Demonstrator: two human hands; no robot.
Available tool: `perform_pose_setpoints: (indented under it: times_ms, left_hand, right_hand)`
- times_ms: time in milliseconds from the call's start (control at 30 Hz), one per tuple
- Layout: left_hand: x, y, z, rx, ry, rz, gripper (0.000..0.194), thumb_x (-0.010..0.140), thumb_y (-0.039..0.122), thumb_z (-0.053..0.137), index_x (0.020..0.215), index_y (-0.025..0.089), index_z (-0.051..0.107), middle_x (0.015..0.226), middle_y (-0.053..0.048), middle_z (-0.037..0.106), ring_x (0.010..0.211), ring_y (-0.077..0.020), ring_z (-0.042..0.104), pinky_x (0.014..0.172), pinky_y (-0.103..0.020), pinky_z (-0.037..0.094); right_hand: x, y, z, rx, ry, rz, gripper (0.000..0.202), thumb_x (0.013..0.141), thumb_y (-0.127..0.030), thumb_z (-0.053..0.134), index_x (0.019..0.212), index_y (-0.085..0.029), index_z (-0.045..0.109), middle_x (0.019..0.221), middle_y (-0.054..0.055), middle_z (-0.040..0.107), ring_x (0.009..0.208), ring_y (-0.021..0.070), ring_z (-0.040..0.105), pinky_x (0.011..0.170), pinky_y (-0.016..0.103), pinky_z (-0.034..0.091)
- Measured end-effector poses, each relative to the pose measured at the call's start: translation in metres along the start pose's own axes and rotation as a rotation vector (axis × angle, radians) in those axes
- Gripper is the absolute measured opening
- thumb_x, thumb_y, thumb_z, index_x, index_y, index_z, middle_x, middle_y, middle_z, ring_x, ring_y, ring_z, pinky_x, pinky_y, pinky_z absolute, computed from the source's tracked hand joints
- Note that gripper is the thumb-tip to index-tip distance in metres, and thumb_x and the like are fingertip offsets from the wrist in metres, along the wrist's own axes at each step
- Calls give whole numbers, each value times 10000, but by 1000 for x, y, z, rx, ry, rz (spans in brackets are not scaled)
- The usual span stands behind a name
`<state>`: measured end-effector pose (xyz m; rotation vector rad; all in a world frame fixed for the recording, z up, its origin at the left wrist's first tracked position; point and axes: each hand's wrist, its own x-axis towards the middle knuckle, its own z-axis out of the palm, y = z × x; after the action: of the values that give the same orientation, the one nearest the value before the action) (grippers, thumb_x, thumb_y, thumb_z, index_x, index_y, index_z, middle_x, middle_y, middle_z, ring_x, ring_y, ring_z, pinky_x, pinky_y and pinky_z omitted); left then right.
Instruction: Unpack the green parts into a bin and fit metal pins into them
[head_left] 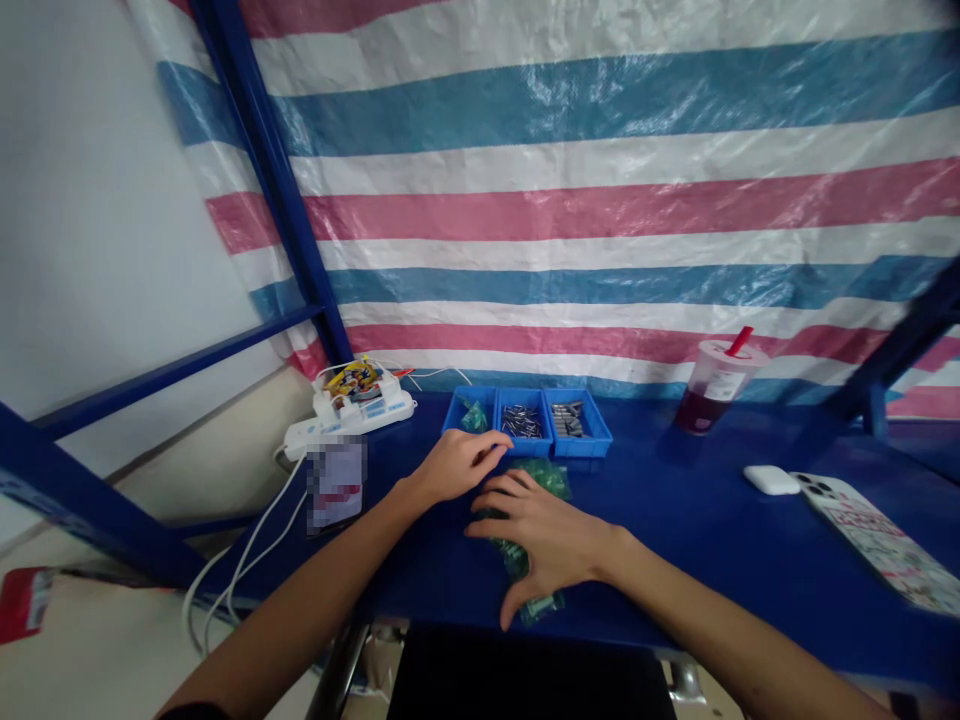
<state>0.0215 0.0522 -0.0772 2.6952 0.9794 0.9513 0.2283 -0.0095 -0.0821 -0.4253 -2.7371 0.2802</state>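
Observation:
My left hand point(463, 463) is in front of the blue bins, its fingers curled together and the tips near the middle bin's front edge. Anything between those fingertips is too small to make out. My right hand point(551, 530) lies with fingers spread over a pile of small clear-green plastic packets point(551, 476), touching them. The left blue bin point(455, 407) has a few green packets point(473, 417) in it. Small dark metal pins point(521, 421) fill the middle bin. Larger grey metal cylinders point(568, 419) lie in the right bin point(600, 440).
A blue table point(652, 540) carries everything. On the left are a white power strip point(390, 410) with cables and a phone point(336, 485). A lidded cup point(716, 385) with a red straw, a white earbud case point(771, 480) and another phone point(885, 540) are on the right.

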Motion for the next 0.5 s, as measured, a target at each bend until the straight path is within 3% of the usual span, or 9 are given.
perform_pose_setpoints:
  times_ms: [200, 367, 500]
  left_hand:
    - [0, 1, 0, -9, -19, -8, 232, 1023, 264, 504, 1118, 205, 707, 668, 36, 690, 511, -80, 580, 555, -181, 414]
    - [1, 1, -1, -3, -28, -6, 240, 1023, 269, 497, 1122, 208, 707, 647, 39, 673, 508, -85, 575, 545, -187, 406]
    - [1, 1, 0, 2, -18, -7, 247, 1026, 279, 491, 1108, 202, 710, 622, 38, 651, 506, -88, 566, 553, -191, 406]
  right_hand:
    - [0, 11, 7, -56, 56, 101, 684, 816, -675, 720, 1314, -215, 628, 1233, 114, 642, 1231, 302, 501, 1118, 478, 293]
    - [-2, 15, 7, -74, 75, 170, 285, 976, -370, 642, 1207, -205, 660, 1209, 90, 657, 1197, 251, 530, 1067, 423, 347]
    - [-2, 16, 7, -62, 98, 156, 157, 1005, -245, 581, 1119, -212, 684, 1138, 63, 688, 1138, 220, 559, 1036, 404, 355]
